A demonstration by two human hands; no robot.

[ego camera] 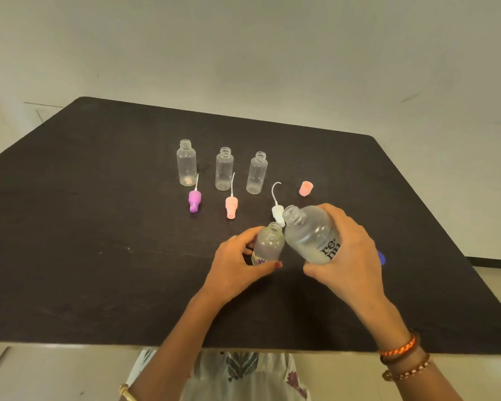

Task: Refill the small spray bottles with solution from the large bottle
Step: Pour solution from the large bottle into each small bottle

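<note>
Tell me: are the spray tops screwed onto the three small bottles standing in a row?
No, the three small bottles stand open-necked, with the spray tops lying on the table in front.

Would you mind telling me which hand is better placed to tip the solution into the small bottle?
Right. The right hand already grips the large bottle, tilted with its mouth beside the small bottle, which the left hand steadies.

We see a matt, faintly rough black table [99, 227], clear glossy plastic small bottles [224, 169], a frosted plastic large bottle [310, 235], and smooth plastic spray caps [231, 206].
</note>
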